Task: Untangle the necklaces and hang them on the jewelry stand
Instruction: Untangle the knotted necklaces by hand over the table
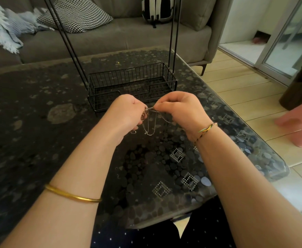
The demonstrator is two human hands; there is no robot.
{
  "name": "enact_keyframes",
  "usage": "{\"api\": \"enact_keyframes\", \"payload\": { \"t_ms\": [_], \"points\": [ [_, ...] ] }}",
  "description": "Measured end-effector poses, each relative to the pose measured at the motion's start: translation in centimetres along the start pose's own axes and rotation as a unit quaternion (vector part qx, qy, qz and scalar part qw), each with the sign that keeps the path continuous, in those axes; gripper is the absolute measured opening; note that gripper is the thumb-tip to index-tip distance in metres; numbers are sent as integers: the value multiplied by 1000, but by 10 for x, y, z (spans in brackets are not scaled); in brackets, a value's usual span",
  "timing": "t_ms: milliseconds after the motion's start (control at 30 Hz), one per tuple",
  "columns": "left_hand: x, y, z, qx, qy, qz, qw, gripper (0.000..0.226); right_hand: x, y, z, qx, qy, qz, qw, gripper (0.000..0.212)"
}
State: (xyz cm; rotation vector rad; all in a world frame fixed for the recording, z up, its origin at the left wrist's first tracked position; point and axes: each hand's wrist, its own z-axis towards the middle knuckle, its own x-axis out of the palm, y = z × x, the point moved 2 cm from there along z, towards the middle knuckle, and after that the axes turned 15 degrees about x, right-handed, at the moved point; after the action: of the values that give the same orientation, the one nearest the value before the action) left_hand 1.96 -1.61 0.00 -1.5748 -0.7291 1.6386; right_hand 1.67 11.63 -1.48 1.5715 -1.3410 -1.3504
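Above the bench, the left hand has its fingers curled round bunched necklaces. The right hand pinches a strand just beside it, with loops hanging between them. Beyond is the wire stand, then a sofa.

Grey sofa behind dark glass table, pale tiled floor.

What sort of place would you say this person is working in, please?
Most likely a home living room: a grey sofa with a patterned cushion stands behind the dark glass-topped coffee table, and a sliding glass door shows at the right.
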Motion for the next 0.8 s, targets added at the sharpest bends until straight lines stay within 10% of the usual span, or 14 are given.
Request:
{"api": "enact_keyframes", "payload": {
  "t_ms": [800],
  "points": [
    [1, 3, 3, 74, 10, 15, 997, 24, 9, 1, -1, 128, 114, 68, 983, 27]
  ]
}}
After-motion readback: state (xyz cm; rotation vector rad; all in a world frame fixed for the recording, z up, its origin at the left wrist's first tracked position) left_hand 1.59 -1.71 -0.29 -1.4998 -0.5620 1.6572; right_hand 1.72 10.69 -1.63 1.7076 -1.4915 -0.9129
